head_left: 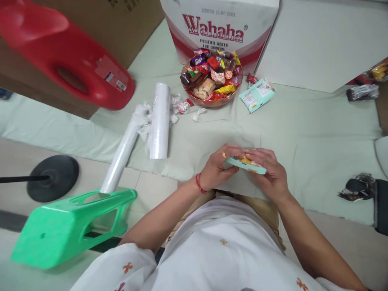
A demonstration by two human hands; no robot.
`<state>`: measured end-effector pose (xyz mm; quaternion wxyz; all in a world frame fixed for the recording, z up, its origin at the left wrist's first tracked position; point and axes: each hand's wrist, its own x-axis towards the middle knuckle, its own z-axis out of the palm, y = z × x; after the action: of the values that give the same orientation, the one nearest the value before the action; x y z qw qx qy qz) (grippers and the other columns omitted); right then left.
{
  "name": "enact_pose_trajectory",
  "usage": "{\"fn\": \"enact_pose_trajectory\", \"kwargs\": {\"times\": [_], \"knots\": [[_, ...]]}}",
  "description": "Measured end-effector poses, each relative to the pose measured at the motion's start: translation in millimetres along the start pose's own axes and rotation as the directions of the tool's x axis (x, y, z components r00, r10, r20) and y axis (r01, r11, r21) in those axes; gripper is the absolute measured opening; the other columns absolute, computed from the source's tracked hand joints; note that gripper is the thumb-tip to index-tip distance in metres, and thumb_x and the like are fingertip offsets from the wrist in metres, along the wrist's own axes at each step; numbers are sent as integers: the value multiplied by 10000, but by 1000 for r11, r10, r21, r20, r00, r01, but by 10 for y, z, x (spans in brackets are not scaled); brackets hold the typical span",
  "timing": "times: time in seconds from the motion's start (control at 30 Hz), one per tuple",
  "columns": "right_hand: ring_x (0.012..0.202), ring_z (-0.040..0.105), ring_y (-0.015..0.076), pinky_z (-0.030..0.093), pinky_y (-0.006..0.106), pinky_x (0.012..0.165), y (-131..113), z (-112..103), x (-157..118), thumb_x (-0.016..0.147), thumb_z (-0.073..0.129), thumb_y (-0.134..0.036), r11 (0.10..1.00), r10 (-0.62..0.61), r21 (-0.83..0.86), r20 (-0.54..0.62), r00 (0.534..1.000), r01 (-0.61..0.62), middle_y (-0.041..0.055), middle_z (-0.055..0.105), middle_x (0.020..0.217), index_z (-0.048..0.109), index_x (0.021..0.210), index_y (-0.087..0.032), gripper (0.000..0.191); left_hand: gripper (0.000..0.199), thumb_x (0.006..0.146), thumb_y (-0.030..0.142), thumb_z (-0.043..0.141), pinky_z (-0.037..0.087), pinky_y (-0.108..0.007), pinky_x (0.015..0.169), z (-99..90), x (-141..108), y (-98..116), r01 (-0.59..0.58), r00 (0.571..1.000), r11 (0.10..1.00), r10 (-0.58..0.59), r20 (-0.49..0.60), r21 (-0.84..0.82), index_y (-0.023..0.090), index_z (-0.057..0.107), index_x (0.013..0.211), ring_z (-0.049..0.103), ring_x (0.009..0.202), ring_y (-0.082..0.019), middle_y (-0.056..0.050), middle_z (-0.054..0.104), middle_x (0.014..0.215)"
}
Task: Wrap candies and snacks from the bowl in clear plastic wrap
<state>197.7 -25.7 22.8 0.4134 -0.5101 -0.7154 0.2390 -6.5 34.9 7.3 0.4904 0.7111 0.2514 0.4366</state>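
Note:
Close to my body, at the table's near edge, I hold a small light-teal snack packet with a yellowish face. My left hand grips its left end, fingers curled over the top and thumb below. On the other end, my right hand is closed in the same way. Fingers hide part of the packet's upper side. A similar teal packet lies flat further away, beside a glass bowl heaped with wrapped sweets.
Behind the bowl stands a white and red water carton. Two white rolls and crumpled wrappers lie left of centre. A red jug and an overturned green stool occupy the left. Keys sit at right.

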Motion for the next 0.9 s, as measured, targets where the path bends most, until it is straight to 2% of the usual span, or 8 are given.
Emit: {"fn": "enact_pose_trajectory", "kwargs": {"times": [0.13,0.27,0.43,0.57,0.67,0.73,0.8,0.9], "knots": [[1303,558,303,506,584,1094,22,11,-53,963,673,-343,996,92,-8,-56,994,-92,57,583,1463,717,1275,-400,321,670,863,438,787,483,-473,1135,-111,-67,7,150,988,987,-151,-20,-53,298,487,1445,515,1419,-289,-124,520,1524],[1338,540,306,508,565,1109,10,21,-74,939,705,-368,994,90,61,15,996,-90,78,504,1495,670,1345,-409,410,329,929,429,712,551,-408,1023,-190,-107,5,210,974,970,-197,109,-124,229,679,1188,690,1160,-244,-97,715,1212],[1474,401,322,465,578,1158,82,-4,-124,925,711,-342,989,148,4,42,988,-149,94,412,1580,425,1560,-411,700,177,1005,318,583,554,-416,1022,-192,-114,-72,40,999,998,-40,0,39,229,679,1124,702,1159,-223,-103,743,1184],[1338,543,271,544,511,1082,202,8,-207,986,561,-272,969,243,50,-36,969,-241,109,497,1473,526,1477,-350,498,371,971,157,464,199,-607,1284,-239,-147,-157,-126,978,882,34,206,454,281,651,1266,463,1490,-257,-80,698,1371],[1183,633,239,572,479,1029,243,20,-240,990,520,-249,958,286,61,-85,955,-281,107,563,1390,603,1391,-310,415,601,856,87,491,58,-652,1295,-343,-225,-132,-149,937,850,-43,348,505,299,561,1415,315,1576,-279,-75,579,1530],[1085,661,229,589,455,969,233,12,-242,995,525,-267,946,322,25,-163,933,-322,102,628,1283,657,1311,-283,342,645,822,134,530,167,-646,1284,-422,-292,-85,-105,952,898,-34,304,428,265,509,1453,348,1556,-307,-112,526,1569],[1018,669,231,596,435,907,196,3,-239,1005,537,-301,934,342,-32,-217,914,-356,88,676,1142,708,1201,-267,263,558,858,179,521,340,-607,1224,-471,-356,-49,-36,990,928,-18,141,371,242,526,1413,448,1484,-311,-134,574,1503],[934,664,229,591,410,822,107,39,-251,1020,530,-319,934,319,-98,-194,928,-342,69,678,988,742,1136,-274,245,389,956,155,453,475,-501,1110,-424,-437,-52,-6,999,892,22,-31,452,237,620,1298,567,1323,-263,-111,680,1328]]}}
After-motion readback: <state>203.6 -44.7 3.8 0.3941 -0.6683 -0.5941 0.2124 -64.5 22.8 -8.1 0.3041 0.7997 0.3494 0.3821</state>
